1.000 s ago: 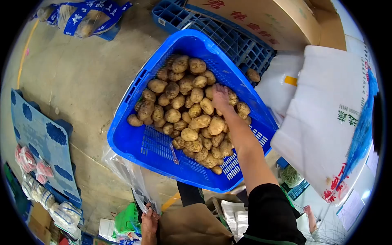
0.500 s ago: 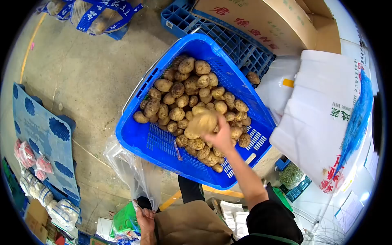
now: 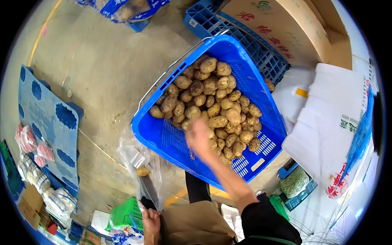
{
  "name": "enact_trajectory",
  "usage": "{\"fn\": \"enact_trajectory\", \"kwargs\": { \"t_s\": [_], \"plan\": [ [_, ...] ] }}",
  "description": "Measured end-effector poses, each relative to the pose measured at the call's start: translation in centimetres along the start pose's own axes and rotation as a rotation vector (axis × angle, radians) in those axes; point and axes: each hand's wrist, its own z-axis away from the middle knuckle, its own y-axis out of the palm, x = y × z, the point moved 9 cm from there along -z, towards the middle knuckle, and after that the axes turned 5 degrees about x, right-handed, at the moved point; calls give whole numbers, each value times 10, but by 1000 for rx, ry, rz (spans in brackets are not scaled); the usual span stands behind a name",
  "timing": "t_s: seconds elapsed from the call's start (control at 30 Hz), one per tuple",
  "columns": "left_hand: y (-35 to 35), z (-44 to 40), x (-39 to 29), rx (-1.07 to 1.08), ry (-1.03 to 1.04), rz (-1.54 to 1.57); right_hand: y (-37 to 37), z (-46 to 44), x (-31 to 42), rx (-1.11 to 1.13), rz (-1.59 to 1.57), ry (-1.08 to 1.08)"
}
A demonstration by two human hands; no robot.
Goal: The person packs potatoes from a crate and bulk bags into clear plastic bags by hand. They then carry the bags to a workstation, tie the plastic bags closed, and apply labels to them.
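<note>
- The potatoes (image 3: 218, 121) are heaped in the blue basket (image 3: 256, 83); one is seen in the clear bag (image 3: 138, 158) at the basket's near left.
- The bag is gripped in the closed left hand (image 3: 151, 220).
- The right hand (image 3: 199, 136) is blurred over the basket; its opening and any hold cannot be told.
- Each potato is judged firm, fairly heavy, bruisable, best grasped around its middle; the bag, limp and slippery, by its rim.

Head-worn camera: single view, facing forward and steeply down. Wide, strongly curved field, black at corners. Blue crate (image 3: 264, 105) near, just right of field centre; floor (image 3: 118, 77) farther off. Left hand (image 3: 151, 221) and right hand (image 3: 198, 136) extend from lower edge.
</note>
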Motion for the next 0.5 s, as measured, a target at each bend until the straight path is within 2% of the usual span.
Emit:
{"fn": "enact_trajectory", "kwargs": {
  "t_s": [0.03, 0.07, 0.1, 0.2, 0.23, 0.27, 0.43, 0.5],
  "plan": [
    [5, 1, -10, -44, -8, -62, -31, -36, -7, -262, 186, -176],
    [11, 0, -13, -17, 4, -72, -31, -67, -34, -228, 478, -198],
    [14, 1, -12, 5, 10, -81, -23, -95, -69, -113, 636, -124],
    [32, 7, -12, -60, 2, -62, 13, -139, -120, 287, 1145, -216],
    [31, 6, -11, -48, 5, -60, 15, -148, -125, 353, 1230, -146],
    [30, 7, -6, -40, 8, -51, 10, -154, -131, 405, 1225, -36],
    [37, 5, -9, -83, 45, -20, 8, -157, -143, 330, 1260, -214],
    [47, 6, -13, -97, 36, -38, -4, -148, -138, 413, 1015, -103]
  ]
}}
